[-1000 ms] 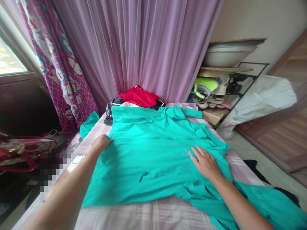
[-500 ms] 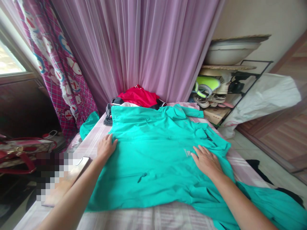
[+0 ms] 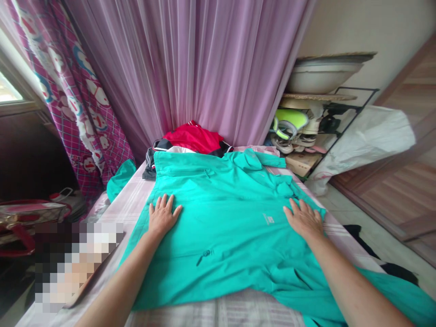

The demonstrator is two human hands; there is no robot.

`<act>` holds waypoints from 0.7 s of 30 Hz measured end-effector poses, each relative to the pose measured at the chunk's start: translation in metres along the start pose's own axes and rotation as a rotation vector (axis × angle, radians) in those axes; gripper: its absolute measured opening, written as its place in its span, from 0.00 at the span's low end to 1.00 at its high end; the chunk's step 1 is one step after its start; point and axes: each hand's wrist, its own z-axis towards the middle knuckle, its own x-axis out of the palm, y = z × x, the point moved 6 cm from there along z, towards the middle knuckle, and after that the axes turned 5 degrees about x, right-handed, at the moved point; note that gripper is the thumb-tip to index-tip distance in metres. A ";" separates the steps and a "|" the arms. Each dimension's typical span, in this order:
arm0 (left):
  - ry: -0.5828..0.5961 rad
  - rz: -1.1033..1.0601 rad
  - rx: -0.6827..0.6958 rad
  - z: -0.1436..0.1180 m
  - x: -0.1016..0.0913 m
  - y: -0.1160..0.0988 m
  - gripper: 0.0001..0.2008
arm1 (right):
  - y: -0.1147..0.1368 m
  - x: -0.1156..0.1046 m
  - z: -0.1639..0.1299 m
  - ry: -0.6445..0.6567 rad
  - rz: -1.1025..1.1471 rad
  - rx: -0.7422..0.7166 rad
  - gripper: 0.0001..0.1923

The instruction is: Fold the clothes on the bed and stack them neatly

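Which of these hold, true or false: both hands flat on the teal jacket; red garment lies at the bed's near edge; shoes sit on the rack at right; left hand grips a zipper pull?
1. Both hands lie flat on the teal jacket: true, left hand and right hand, fingers spread.
2. The red garment lies at the near edge: false, it lies at the far end by the curtain.
3. Shoes sit on the rack at right: true.
4. The left hand grips a zipper pull: false, the pull lies apart from it.

Teal jacket (image 3: 231,218) with dark zipper pull (image 3: 203,256) on pink-and-white checked bedsheet (image 3: 132,204); red garment (image 3: 194,136) at far edge; lilac sheer curtain (image 3: 190,68); magenta plaid cartoon-print curtain (image 3: 81,109); white bag (image 3: 371,136).
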 end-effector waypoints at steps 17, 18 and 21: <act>0.101 -0.062 0.023 0.012 0.007 0.001 0.33 | 0.178 -0.052 -0.076 0.082 0.180 -0.665 0.28; 0.116 -0.072 0.009 0.016 0.007 0.005 0.33 | 0.177 -0.046 -0.075 0.123 0.167 -0.647 0.28; 0.156 -0.105 -0.075 0.029 0.002 0.014 0.33 | 0.141 -0.030 -0.053 0.159 0.106 -0.387 0.29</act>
